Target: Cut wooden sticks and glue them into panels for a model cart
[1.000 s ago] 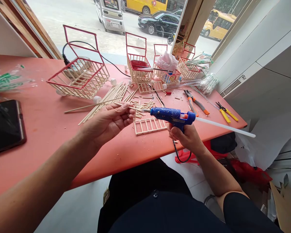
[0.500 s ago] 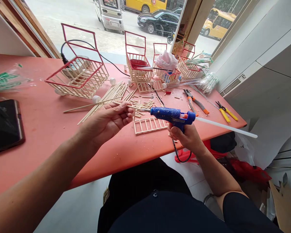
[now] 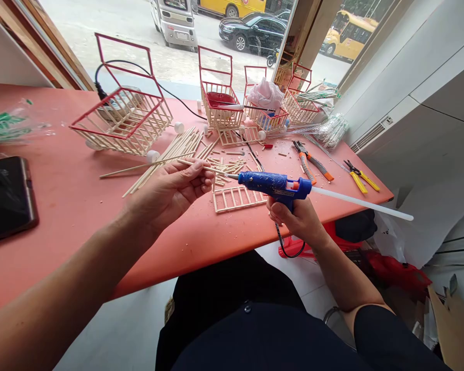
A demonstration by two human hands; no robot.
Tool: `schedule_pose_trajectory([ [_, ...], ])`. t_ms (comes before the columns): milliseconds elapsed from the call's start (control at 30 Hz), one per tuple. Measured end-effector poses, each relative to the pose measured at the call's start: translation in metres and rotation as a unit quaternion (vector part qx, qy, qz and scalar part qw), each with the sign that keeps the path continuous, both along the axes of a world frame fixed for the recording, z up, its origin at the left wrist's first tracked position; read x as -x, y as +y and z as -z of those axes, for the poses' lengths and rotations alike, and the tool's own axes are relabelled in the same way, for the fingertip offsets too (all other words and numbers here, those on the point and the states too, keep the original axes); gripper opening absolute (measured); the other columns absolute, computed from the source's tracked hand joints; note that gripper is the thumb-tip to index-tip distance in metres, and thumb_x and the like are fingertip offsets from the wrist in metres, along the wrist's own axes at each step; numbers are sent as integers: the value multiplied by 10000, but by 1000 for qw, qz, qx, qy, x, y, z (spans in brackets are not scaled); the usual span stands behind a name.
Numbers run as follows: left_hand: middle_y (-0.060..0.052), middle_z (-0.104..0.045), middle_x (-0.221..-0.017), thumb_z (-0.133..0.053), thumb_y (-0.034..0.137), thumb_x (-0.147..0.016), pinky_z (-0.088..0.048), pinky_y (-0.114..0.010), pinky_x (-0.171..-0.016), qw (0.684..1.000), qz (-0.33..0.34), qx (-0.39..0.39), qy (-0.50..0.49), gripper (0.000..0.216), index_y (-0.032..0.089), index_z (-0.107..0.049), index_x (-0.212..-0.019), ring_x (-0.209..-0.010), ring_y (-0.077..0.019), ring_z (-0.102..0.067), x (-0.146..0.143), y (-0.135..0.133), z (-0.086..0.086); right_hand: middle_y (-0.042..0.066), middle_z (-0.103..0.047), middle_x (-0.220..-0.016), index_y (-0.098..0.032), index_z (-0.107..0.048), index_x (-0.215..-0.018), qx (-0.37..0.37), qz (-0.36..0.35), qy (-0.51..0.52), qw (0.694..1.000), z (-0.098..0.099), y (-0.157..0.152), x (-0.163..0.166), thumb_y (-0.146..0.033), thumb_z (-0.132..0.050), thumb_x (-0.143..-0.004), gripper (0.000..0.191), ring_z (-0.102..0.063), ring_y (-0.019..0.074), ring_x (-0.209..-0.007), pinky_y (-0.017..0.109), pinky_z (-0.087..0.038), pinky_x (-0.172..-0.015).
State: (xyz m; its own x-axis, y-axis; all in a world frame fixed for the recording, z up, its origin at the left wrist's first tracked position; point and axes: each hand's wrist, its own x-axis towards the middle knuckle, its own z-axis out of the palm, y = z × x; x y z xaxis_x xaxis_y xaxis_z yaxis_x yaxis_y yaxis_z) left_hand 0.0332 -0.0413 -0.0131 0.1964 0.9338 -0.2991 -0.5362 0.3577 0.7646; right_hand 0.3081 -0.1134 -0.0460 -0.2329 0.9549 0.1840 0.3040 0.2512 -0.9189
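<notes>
My left hand (image 3: 174, 190) pinches a short thin wooden stick (image 3: 216, 171) above the red table (image 3: 81, 206). My right hand (image 3: 296, 216) grips a blue hot glue gun (image 3: 272, 184) with a long white glue stick (image 3: 361, 203) poking out of its back. The gun's nozzle touches the end of the stick. Below them a small ladder-like frame of wooden sticks (image 3: 237, 198) lies flat on the table.
Several red-and-wood stick baskets (image 3: 126, 121) stand at the back by the window. Loose sticks (image 3: 178, 152) are scattered mid-table. Orange pliers (image 3: 311, 162) and yellow cutters (image 3: 361, 178) lie right. A dark phone (image 3: 5, 198) lies left. The gun's black cord (image 3: 284, 247) hangs off the table edge.
Hands, stick and glue gun hold nearly the same pose; the view has shifted slightly.
</notes>
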Motion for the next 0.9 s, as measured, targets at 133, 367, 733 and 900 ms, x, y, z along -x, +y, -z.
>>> schedule_pose_trajectory([
  [133, -55, -748, -656, -595, -34, -1085, -609, -150, -617, 1000, 2, -13, 1, 474, 117, -815, -693, -593, -95, -711, 0, 0, 3, -38, -455, -697, -236, -556, -801, -12, 4, -8, 1000, -3, 0, 1, -846, -728, -1032, 675, -393, 120, -638, 306, -351, -584],
  [367, -56, -748, -651, -574, -40, -1089, -619, -151, -629, 1000, 5, -18, 0, 489, 115, -828, -701, -594, -95, -711, 1, -1, 4, -25, -504, -681, -229, -606, -840, -33, 33, -50, 998, -8, -3, 0, -904, -688, -1020, 704, -433, 139, -657, 317, -384, -604],
  [733, -66, -709, -660, -478, -23, -1145, -564, -159, -597, 1000, -3, 22, 9, 578, 102, -787, -673, -589, -96, -675, -1, -3, -7, -31, -519, -669, -228, -605, -842, -37, 25, -67, 997, -8, -5, 1, -909, -642, -1046, 712, -443, 130, -635, 316, -389, -608],
  [900, -69, -725, -712, -592, -4, -1104, -588, -196, -674, 1000, 14, -1, 11, 465, 114, -783, -696, -630, -108, -660, 2, -2, 0, -26, -511, -657, -232, -594, -816, -16, 28, -70, 997, -9, -6, 1, -915, -670, -1024, 718, -437, 134, -629, 320, -382, -601],
])
